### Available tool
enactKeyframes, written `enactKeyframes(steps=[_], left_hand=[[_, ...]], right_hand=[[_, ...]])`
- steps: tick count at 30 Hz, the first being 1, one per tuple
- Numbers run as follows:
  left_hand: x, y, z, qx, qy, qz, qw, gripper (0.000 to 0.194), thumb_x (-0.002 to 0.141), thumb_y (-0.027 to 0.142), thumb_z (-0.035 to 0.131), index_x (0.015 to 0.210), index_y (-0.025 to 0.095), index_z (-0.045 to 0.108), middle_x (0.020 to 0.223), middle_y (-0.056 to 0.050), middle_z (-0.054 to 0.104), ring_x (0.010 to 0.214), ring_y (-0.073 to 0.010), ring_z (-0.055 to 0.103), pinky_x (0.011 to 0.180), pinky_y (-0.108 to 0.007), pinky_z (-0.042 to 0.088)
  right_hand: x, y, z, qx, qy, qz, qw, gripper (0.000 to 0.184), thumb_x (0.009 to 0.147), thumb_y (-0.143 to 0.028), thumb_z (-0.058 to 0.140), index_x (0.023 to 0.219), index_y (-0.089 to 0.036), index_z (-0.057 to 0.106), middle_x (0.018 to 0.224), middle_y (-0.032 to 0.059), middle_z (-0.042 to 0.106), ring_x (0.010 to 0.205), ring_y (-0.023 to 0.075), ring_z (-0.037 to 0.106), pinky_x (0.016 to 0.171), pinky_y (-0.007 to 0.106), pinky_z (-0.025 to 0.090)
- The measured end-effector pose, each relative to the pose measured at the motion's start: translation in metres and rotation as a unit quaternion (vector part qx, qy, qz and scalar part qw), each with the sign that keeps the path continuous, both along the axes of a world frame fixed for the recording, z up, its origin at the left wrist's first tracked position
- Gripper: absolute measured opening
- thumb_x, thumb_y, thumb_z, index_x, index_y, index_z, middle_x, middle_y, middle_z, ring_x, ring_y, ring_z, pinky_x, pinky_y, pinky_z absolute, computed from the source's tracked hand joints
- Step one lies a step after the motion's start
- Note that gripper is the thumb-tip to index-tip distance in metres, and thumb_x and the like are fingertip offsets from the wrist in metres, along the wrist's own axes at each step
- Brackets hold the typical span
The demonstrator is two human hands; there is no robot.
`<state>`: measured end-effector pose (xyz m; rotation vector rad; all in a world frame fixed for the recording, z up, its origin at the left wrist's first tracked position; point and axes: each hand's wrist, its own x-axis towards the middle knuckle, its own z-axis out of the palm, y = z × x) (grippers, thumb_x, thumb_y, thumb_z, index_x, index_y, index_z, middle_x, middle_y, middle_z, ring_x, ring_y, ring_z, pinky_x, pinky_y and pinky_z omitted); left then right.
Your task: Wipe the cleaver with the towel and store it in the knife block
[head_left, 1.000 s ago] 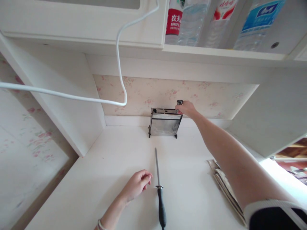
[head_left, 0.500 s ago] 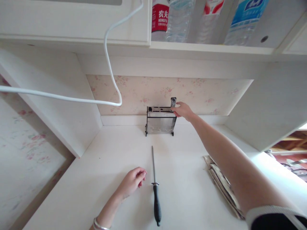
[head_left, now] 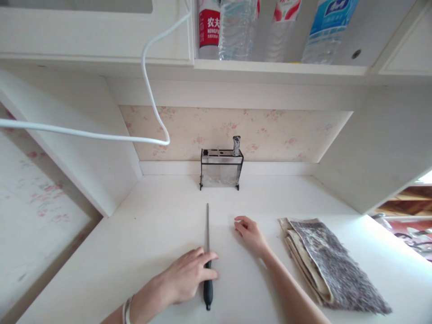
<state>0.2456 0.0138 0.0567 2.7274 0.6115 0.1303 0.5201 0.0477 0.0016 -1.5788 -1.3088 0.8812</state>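
Note:
A sharpening steel (head_left: 207,229) lies lengthwise on the white counter, its thin rod pointing away from me and its black handle towards me. My left hand (head_left: 189,274) is closed over the handle, thumb and forefinger reaching across it; the other fingers are partly hidden. To the right of the rod, my right hand (head_left: 249,234) hovers over the counter with loosely bent fingers, slightly apart, holding nothing visible. At the back stands a narrow knife holder (head_left: 221,173) with a black frame and see-through front. A worn, mottled handle (head_left: 236,146) sticks up from its right end.
On the right lies a folded, shaggy grey cloth (head_left: 337,265). Overhead, a shelf (head_left: 280,69) holds several plastic bottles (head_left: 236,31). A white cable (head_left: 148,90) hangs at the upper left. Side panels and a flowered wall (head_left: 270,130) enclose the counter.
My right hand has let go of the mottled handle in the holder and drawn back towards me. My left hand has moved right onto the steel's handle, which has swung slightly left.

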Motion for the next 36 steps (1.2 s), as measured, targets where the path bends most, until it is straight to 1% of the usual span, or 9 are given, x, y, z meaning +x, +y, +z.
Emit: enactKeyframes(steps=[4,9,11,13,16,21,24,28,36], left_hand=[[0.009,0.003,0.004,0.063,0.011,-0.032,0.997,0.033,0.083,0.005,0.050,0.098,0.028,0.068,0.129,-0.001,0.060,0.106,-0.0240,0.051,0.090,-0.037,0.048],[0.009,0.029,0.023,0.037,-0.065,-0.059,0.995,0.038,0.092,0.007,0.037,0.114,0.024,0.063,0.122,-0.006,0.066,0.126,-0.0235,0.049,0.106,-0.040,0.041],[0.007,0.046,0.044,0.007,-0.123,-0.016,0.992,0.039,0.094,0.009,0.035,0.120,0.023,0.060,0.128,-0.007,0.063,0.129,-0.0217,0.049,0.109,-0.039,0.039],[0.008,0.067,0.073,-0.010,-0.201,0.085,0.976,0.032,0.094,0.017,0.040,0.120,0.023,0.058,0.124,-0.007,0.065,0.118,-0.0217,0.059,0.104,-0.038,0.044],[0.013,0.102,0.125,-0.035,-0.337,0.227,0.913,0.022,0.092,0.035,0.052,0.105,0.020,0.061,0.105,-0.007,0.070,0.097,-0.0228,0.067,0.093,-0.038,0.051],[0.030,0.157,0.198,-0.071,-0.560,0.197,0.802,0.032,0.084,0.041,0.064,0.104,0.020,0.051,0.106,-0.008,0.067,0.103,-0.0241,0.065,0.090,-0.042,0.054],[0.040,0.182,0.223,-0.041,-0.604,0.190,0.773,0.031,0.084,0.041,0.066,0.102,0.023,0.050,0.108,-0.006,0.066,0.106,-0.0225,0.063,0.092,-0.042,0.054],[0.054,0.206,0.234,-0.017,-0.599,0.194,0.777,0.034,0.085,0.044,0.066,0.105,0.022,0.050,0.111,-0.006,0.064,0.106,-0.0202,0.061,0.089,-0.042,0.054],[0.077,0.241,0.217,-0.017,-0.583,0.210,0.784,0.021,0.088,0.026,0.061,0.104,0.017,0.052,0.104,-0.008,0.065,0.100,-0.0182,0.062,0.085,-0.034,0.054]], right_hand=[[0.002,-0.004,-0.012,0.002,-0.016,0.018,1.000,0.033,0.082,-0.044,0.051,0.094,-0.018,0.068,0.066,0.0019,0.066,0.061,0.0173,0.058,0.059,0.027,0.042],[0.003,-0.004,-0.008,0.014,-0.059,0.034,0.998,0.032,0.086,-0.042,0.046,0.092,-0.020,0.069,0.068,0.0020,0.067,0.065,0.0186,0.060,0.063,0.027,0.041],[0.003,-0.005,-0.006,0.017,-0.069,0.042,0.997,0.032,0.087,-0.042,0.045,0.091,-0.021,0.069,0.069,0.0022,0.067,0.066,0.0191,0.061,0.064,0.028,0.042],[0.002,-0.005,-0.005,0.013,-0.074,0.045,0.996,0.032,0.087,-0.042,0.045,0.090,-0.021,0.069,0.069,0.0023,0.068,0.066,0.0196,0.061,0.064,0.028,0.042],[0.003,-0.004,-0.006,0.008,-0.077,0.046,0.996,0.032,0.087,-0.043,0.044,0.090,-0.022,0.069,0.068,0.0020,0.067,0.066,0.0199,0.061,0.064,0.028,0.042],[0.003,-0.003,-0.006,0.015,-0.085,0.046,0.995,0.031,0.086,-0.041,0.045,0.089,-0.022,0.070,0.067,0.0019,0.067,0.064,0.0200,0.060,0.063,0.028,0.041],[0.003,-0.003,-0.005,0.011,-0.086,0.045,0.995,0.030,0.086,-0.039,0.046,0.089,-0.022,0.070,0.067,0.0022,0.068,0.064,0.0196,0.060,0.063,0.028,0.041],[0.003,-0.004,-0.005,0.009,-0.079,0.047,0.996,0.029,0.085,-0.039,0.046,0.088,-0.022,0.069,0.067,0.0019,0.068,0.065,0.0196,0.061,0.063,0.028,0.041],[0.002,-0.004,-0.004,0.021,-0.107,0.057,0.992,0.029,0.087,-0.038,0.045,0.087,-0.021,0.069,0.065,0.0011,0.066,0.063,0.0174,0.059,0.062,0.026,0.039]])
